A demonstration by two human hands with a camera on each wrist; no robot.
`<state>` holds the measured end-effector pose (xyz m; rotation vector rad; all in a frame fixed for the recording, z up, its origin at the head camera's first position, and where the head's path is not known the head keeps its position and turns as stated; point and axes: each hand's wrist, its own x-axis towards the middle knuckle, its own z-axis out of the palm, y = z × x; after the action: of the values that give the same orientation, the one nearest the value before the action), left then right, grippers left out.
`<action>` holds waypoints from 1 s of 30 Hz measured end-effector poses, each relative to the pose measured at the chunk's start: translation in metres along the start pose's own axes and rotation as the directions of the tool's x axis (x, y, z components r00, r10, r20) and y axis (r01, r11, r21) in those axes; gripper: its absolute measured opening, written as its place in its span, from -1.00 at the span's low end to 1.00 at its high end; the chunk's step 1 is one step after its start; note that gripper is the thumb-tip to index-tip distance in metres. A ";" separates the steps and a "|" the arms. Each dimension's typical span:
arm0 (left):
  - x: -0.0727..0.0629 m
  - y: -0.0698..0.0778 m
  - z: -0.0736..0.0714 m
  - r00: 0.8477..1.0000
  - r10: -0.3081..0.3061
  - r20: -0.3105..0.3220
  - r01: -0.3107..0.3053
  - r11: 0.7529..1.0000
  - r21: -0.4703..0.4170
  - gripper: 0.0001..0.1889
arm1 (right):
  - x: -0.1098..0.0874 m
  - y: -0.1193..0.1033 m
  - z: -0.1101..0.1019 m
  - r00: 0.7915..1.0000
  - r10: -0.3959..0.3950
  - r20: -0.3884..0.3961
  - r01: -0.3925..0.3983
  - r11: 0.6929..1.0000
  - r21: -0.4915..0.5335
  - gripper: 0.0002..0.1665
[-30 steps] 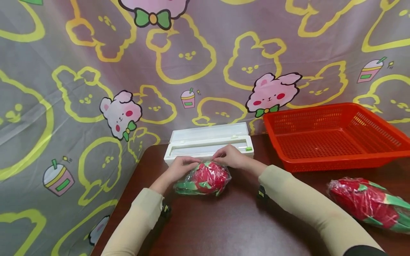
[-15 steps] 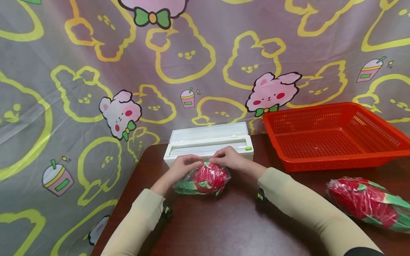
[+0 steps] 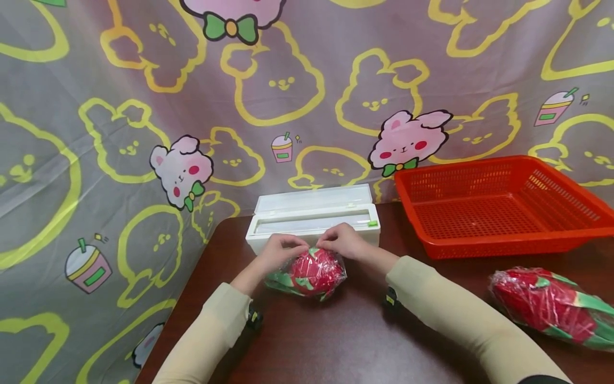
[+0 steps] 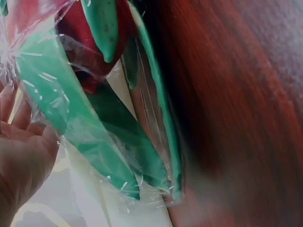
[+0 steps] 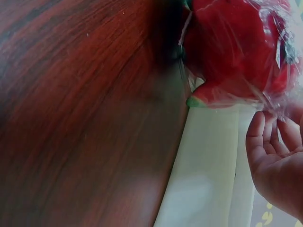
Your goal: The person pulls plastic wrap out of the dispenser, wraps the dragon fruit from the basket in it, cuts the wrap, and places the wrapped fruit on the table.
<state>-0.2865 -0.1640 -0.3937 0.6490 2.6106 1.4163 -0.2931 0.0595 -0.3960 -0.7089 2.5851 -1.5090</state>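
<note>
A red dragon fruit (image 3: 317, 273) with green scales lies on the table in front of me, wrapped in clear cling film (image 5: 279, 101). My left hand (image 3: 277, 255) is at its upper left, thumb and fingers pinching the film on top. From the upper right, my right hand (image 3: 346, 242) pinches the film as well, its fingertips close to the left ones. In the left wrist view, long green leaf tips (image 4: 94, 127) show through the loose film. The right wrist view has the red rounded end above bent fingers (image 5: 255, 127).
Behind the hands stands a white cling film dispenser box (image 3: 314, 228) with its lid raised and a green slider at the right. A red plastic basket (image 3: 472, 248) stands at the back right. Another wrapped dragon fruit (image 3: 551, 306) lies nearer on the right. A patterned curtain (image 3: 288, 80) hangs behind.
The dragon fruit has turned slightly, its leafy end shifting a little right and its lower edge nearer me. Both hands keep pinching the film, the left having moved slightly right.
</note>
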 end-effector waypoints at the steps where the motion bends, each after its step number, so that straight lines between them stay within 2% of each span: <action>1: 0.000 0.000 0.001 1.000 -0.002 -0.009 0.002 1.000 0.003 -0.79 | -0.001 0.000 -0.002 1.000 -0.005 0.005 0.005 1.000 0.008 -0.83; 5: -0.004 0.003 -0.001 1.000 0.007 0.005 -0.007 1.000 -0.004 -0.75 | -0.012 0.000 -0.010 0.998 -0.041 0.039 0.041 0.999 0.022 -0.75; 8: -0.012 0.005 -0.006 0.997 0.043 0.063 -0.042 0.999 -0.016 -0.67 | -0.024 0.005 -0.019 0.995 -0.074 0.066 0.073 0.997 0.009 -0.69; 13: -0.029 0.001 -0.013 0.975 0.108 0.196 -0.115 0.993 0.022 -0.33 | -0.044 0.022 -0.029 0.988 -0.109 0.106 0.108 0.994 0.017 -0.62; 16: -0.038 -0.001 -0.012 0.966 0.104 0.237 -0.122 0.991 0.060 -0.16 | -0.049 0.030 -0.028 0.987 -0.122 0.107 0.115 0.991 0.066 -0.62; 22: -0.042 -0.006 -0.005 0.974 0.085 0.211 -0.102 0.992 0.071 -0.12 | -0.047 0.032 -0.019 0.992 -0.117 0.056 0.108 0.983 0.149 -0.69; 30: -0.039 -0.008 0.001 0.988 0.066 0.138 -0.082 0.991 0.110 -0.15 | -0.039 0.024 -0.012 0.998 0.007 -0.056 -0.002 0.996 0.089 -0.84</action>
<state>-0.2533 -0.1834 -0.4054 0.8327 2.6029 1.2006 -0.2703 0.0960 -0.4167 -0.6606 2.5376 -1.6545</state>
